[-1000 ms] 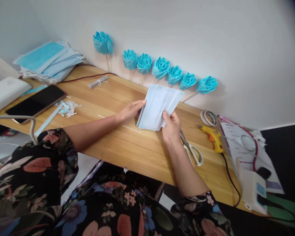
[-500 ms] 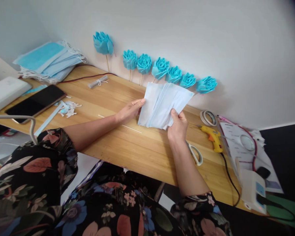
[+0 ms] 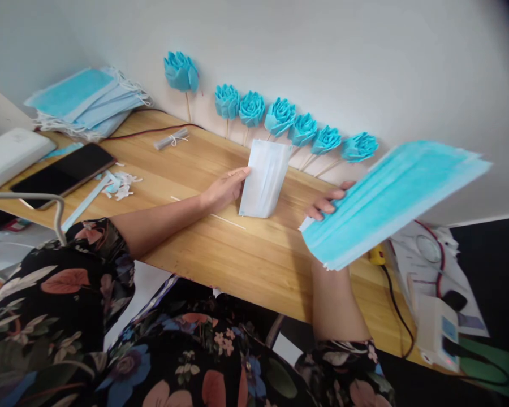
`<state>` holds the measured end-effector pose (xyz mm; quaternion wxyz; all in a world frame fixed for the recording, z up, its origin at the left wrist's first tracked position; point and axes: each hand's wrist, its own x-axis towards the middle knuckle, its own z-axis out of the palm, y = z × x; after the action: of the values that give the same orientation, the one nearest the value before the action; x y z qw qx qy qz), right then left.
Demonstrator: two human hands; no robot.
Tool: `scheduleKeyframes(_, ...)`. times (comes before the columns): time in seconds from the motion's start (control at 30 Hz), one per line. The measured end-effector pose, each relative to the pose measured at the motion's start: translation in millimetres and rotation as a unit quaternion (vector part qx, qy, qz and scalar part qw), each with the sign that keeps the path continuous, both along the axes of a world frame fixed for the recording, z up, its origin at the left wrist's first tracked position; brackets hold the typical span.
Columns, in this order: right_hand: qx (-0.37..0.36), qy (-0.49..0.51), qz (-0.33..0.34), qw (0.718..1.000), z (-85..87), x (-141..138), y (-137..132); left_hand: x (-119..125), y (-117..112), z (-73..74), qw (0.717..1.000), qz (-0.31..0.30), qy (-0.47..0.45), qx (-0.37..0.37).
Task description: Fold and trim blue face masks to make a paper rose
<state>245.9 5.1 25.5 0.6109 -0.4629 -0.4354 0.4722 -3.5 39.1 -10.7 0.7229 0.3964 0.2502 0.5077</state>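
Observation:
My left hand [image 3: 227, 189] pinches the left edge of a pale face mask [image 3: 265, 178], held upright above the table. My right hand [image 3: 328, 204] grips a stack of face masks [image 3: 392, 206], turned so its bright blue side faces me; the stack covers most of the palm. No ear loops show on the masks in my hands. Behind them, several blue flowers on sticks, among them a rose-like one [image 3: 251, 109], lean against the wall.
Left on the wooden table [image 3: 220, 254] are a pile of looped masks [image 3: 89, 104], a phone [image 3: 63, 175], a white box-like device [image 3: 14, 155] and scraps [image 3: 121, 185]. A thin white stick [image 3: 228, 221] lies mid-table. Right are a partly hidden yellow glue gun [image 3: 376, 255], papers [image 3: 445, 282] and a power strip [image 3: 436, 333].
My right hand has moved right with the stack and turned it over, blue side now showing. One mask stays in my left hand, which has hardly moved.

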Motion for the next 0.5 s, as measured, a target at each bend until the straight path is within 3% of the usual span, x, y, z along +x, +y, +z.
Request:
scheduleKeyframes(0.07,-0.042,0.022,0.052,0.998,-1.8,-17,-1,0,-1,1.2,1.0,-0.007,-0.001,-0.001)
scheduleKeyframes(0.23,-0.004,0.018,-0.013,1.0,-13.3,-61,-4,1,-5,4.4,1.0,-0.03,0.002,0.003)
scheduleKeyframes(0.5,0.003,0.009,-0.035,0.999,-27.9,-69,-4,1,-6,4.8,0.998,-0.055,0.011,0.008)
